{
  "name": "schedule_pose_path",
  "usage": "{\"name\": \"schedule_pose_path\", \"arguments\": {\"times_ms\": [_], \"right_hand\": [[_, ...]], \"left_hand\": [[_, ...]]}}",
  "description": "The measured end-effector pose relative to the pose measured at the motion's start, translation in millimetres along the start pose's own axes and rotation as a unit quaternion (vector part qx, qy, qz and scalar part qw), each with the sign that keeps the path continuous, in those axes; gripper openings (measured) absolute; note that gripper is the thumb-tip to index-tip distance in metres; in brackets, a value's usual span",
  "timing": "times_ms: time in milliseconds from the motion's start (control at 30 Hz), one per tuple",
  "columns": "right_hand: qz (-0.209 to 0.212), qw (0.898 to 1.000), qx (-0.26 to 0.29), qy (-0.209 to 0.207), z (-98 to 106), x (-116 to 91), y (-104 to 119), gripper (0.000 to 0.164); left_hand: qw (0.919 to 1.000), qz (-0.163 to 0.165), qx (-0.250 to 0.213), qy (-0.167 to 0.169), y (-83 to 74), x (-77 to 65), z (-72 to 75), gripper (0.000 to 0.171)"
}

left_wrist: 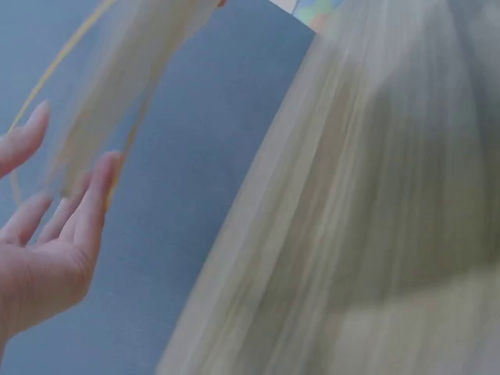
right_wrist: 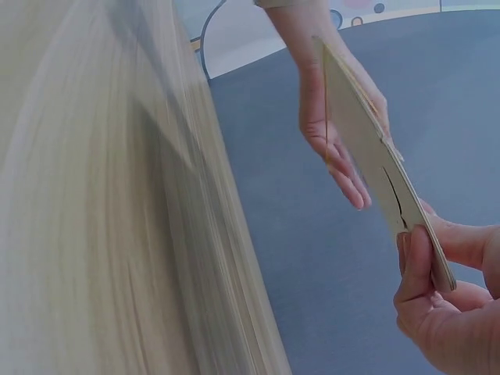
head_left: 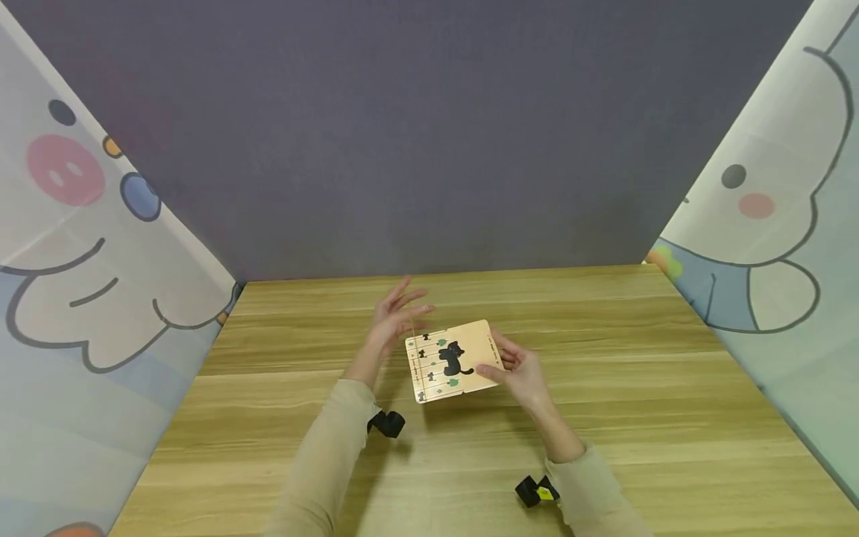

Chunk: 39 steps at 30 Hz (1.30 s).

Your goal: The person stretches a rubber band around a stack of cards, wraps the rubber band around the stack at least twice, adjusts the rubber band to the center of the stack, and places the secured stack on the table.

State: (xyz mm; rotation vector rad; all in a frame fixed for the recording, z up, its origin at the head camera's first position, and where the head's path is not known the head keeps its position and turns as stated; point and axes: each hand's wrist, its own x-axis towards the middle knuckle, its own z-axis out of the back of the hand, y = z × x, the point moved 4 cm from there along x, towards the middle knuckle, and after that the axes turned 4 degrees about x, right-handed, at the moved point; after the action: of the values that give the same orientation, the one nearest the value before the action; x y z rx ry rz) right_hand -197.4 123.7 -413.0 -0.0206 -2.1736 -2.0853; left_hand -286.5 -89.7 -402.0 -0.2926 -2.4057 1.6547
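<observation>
A small cream notebook (head_left: 463, 339) with a black cat and little green plants on its cover is held tilted above the table. My right hand (head_left: 526, 377) pinches its right edge, thumb on the cover and fingers behind. In the right wrist view the notebook (right_wrist: 363, 129) shows nearly edge-on, thin and layered. Beyond its left edge, my left hand (head_left: 396, 321) has its fingers spread. A thin yellowish elastic band (left_wrist: 58, 58) runs from the notebook to the fingers of the left hand (left_wrist: 51, 269). Blur hides exactly how the band lies on them.
A wood-grain table (head_left: 671, 418) lies below both hands, with a dark grey panel (head_left: 429, 149) behind it. Cartoon-printed sheets (head_left: 758, 261) stand on both sides. Small black devices (head_left: 530, 491) sit at the wrists.
</observation>
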Motion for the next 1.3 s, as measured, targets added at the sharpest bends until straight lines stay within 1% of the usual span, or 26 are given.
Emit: {"name": "schedule_pose_path", "arguments": {"times_ms": [67, 200, 267, 400, 600, 800, 900, 1033, 1100, 1167, 1233, 1300], "right_hand": [[0.001, 1.0, -0.004, -0.003, 0.3, -0.3, -1.3, 0.065], [0.008, 1.0, -0.007, -0.004, 1.0, -1.0, -3.7, 0.065], [0.016, 1.0, -0.011, -0.003, 1.1, -1.6, -3.9, 0.065], [0.032, 0.999, -0.017, 0.001, 0.1, -3.1, -3.6, 0.065], [0.042, 0.999, -0.027, -0.006, -1.8, -5.6, 0.6, 0.065], [0.042, 0.999, -0.034, -0.005, -7.6, -11.9, 16.0, 0.063], [0.044, 0.998, -0.035, -0.002, -9.2, -13.5, 17.2, 0.062], [0.045, 0.999, -0.031, -0.002, -6.2, -10.5, 5.7, 0.062], [0.044, 0.998, -0.034, -0.003, -4.2, -9.1, -0.8, 0.063], [0.042, 0.998, -0.038, -0.006, -2.5, -8.3, -5.9, 0.064], [0.038, 0.998, -0.04, -0.009, -1.6, -8.2, -8.7, 0.065], [0.032, 0.999, -0.04, -0.014, -0.8, -8.5, -10.0, 0.066]], "left_hand": [[0.9991, 0.02, 0.036, 0.011, -2.5, 2.9, -0.3, 0.067], [0.9949, 0.037, 0.088, 0.032, -7.5, 8.1, -1.2, 0.065], [0.993, 0.042, 0.103, 0.038, -9.5, 10.8, -1.2, 0.063], [0.9894, 0.061, 0.126, 0.039, -12.4, 15.6, -1.7, 0.058], [0.9856, 0.09, 0.141, 0.02, -17.9, 21.6, -3.8, 0.053], [0.9822, 0.132, 0.131, 0.025, -23.4, 26.8, -6.3, 0.039], [0.9797, 0.15, 0.131, 0.027, -27.7, 28.7, -7.7, 0.035], [0.9687, 0.183, 0.164, 0.031, -32.3, 30.8, -8.3, 0.033], [0.9601, 0.203, 0.188, 0.04, -34.1, 31.2, -8.4, 0.033], [0.9505, 0.217, 0.214, 0.059, -35.9, 31.4, -8.8, 0.032], [0.9401, 0.224, 0.242, 0.085, -37.8, 31.6, -9.7, 0.032], [0.928, 0.228, 0.273, 0.112, -39.9, 31.4, -10.9, 0.03]]}}
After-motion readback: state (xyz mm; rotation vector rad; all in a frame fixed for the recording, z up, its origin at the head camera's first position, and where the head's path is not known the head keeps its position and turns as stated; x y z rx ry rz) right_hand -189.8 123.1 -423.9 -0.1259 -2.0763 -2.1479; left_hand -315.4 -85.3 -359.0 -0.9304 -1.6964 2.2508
